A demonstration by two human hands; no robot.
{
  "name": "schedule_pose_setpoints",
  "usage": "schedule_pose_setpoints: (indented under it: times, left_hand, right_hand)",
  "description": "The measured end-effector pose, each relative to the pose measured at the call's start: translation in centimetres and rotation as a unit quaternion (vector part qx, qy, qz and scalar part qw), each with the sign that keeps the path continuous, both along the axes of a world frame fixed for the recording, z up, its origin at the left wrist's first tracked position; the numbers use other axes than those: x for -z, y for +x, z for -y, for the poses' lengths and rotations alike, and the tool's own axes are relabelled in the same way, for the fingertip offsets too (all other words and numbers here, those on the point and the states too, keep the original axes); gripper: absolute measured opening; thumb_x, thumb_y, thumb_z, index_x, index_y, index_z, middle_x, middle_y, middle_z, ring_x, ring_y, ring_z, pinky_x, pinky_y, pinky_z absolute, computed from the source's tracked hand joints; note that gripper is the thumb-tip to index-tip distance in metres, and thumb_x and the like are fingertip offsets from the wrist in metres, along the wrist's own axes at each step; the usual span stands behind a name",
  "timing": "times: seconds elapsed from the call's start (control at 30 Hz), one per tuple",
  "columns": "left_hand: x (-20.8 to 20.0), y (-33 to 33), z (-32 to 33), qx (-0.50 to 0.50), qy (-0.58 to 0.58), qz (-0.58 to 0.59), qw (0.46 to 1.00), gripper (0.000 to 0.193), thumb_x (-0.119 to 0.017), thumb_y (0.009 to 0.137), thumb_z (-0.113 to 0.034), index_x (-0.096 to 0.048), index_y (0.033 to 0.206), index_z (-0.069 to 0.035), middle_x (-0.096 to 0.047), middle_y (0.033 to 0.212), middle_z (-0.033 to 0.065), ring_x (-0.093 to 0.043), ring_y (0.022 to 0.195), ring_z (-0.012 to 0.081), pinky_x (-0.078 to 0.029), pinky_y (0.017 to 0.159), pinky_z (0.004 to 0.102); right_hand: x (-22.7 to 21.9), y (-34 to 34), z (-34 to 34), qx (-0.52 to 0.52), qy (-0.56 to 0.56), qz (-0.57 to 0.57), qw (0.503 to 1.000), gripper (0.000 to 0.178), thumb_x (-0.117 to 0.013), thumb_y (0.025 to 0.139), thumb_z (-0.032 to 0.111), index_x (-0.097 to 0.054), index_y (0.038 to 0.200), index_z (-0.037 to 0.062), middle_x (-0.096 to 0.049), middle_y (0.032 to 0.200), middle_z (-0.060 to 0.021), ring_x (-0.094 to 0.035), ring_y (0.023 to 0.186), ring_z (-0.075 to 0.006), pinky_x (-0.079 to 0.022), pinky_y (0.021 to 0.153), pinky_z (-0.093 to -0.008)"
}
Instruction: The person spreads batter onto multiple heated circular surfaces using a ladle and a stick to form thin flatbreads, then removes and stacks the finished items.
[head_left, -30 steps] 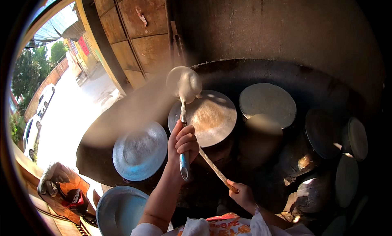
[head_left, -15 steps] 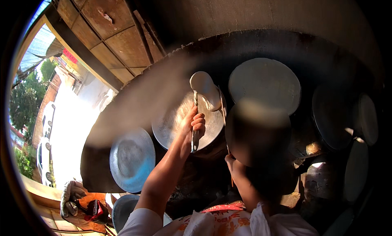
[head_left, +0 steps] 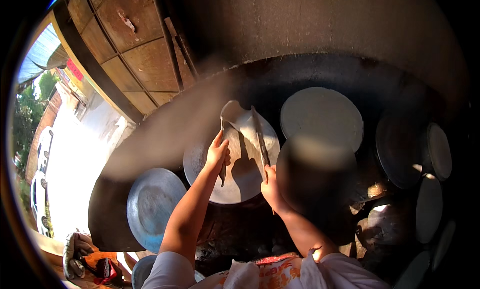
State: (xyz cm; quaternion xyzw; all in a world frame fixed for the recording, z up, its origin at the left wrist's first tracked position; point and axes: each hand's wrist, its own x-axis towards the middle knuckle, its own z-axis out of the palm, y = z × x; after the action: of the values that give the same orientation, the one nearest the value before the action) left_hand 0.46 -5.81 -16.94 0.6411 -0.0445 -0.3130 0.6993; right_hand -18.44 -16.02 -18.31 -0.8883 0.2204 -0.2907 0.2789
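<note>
My left hand (head_left: 218, 153) is closed round the handle of a slim tool (head_left: 222, 176) whose far end meets a pale, soft-looking sheet (head_left: 243, 120). In my right hand (head_left: 270, 185) is a long, flat stick (head_left: 260, 136), pointing away from me. The sheet hangs between the two tools over the far part of a round metal griddle (head_left: 201, 181); I cannot tell whether it is dough or batter. Shadows of the tools and hands fall on the griddle.
To the right lies a wide pale disc (head_left: 322, 114); a blurred dark round shape (head_left: 315, 174) covers the area before it. A blue-grey round plate (head_left: 155, 204) is at left. Several discs (head_left: 440, 151) stand at far right. A cloth bundle (head_left: 95, 261) sits lower left.
My right hand and its stick have come forward over the griddle. The pale sheet, rounded before, is now stretched between both tools. My left hand has shifted left in the picture.
</note>
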Motion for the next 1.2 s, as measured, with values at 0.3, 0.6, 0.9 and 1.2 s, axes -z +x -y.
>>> schedule_pose_setpoints:
  times: [0.3,0.6,0.9,1.2]
  left_hand:
    - [1.0,1.1,-4.9,-0.033,0.068,0.057,0.996,0.054,-0.046,0.092,-0.014,-0.026,0.141,-0.025,-0.033,0.052,-0.0036,-0.032,0.039,0.0074,-0.03,0.036,0.0232]
    - [-0.2,-1.4,-9.3,-0.08,-0.086,-0.169,0.979,0.042,-0.045,0.095,-0.023,-0.036,0.132,-0.04,-0.025,0.056,-0.0068,-0.023,0.041,0.0032,-0.022,0.035,0.0173]
    - [1.3,-4.9,-10.8,-0.122,-0.456,-0.442,0.763,0.039,-0.049,0.093,-0.033,-0.038,0.062,-0.011,-0.029,0.048,-0.0052,-0.03,0.036,0.005,-0.028,0.033,0.0196]
    - [0.6,-12.2,-8.0,-0.137,-0.626,-0.433,0.633,0.045,-0.04,0.096,-0.035,-0.034,0.058,-0.01,-0.034,0.046,0.0,-0.035,0.036,0.0097,-0.035,0.037,0.0224]
  right_hand:
    - [0.3,0.6,-0.2,-0.041,0.025,0.044,0.998,0.023,-0.057,0.069,-0.003,-0.062,0.09,0.0046,-0.058,0.09,-0.0108,-0.056,0.084,-0.0317,-0.047,0.073,-0.039]
    - [0.6,2.9,0.7,-0.024,0.036,0.003,0.999,0.025,-0.058,0.066,0.0,-0.064,0.089,0.0055,-0.06,0.091,-0.009,-0.058,0.086,-0.0308,-0.047,0.076,-0.0363]
    - [3.8,4.4,3.6,-0.057,0.072,0.054,0.994,0.025,-0.057,0.066,-0.002,-0.064,0.089,0.0038,-0.061,0.089,-0.0116,-0.059,0.084,-0.0315,-0.048,0.074,-0.0363]
    - [2.1,10.1,3.9,-0.258,-0.011,-0.083,0.962,0.031,-0.054,0.071,0.002,-0.064,0.099,0.012,-0.059,0.1,-0.0072,-0.054,0.092,-0.0283,-0.047,0.079,-0.0369]
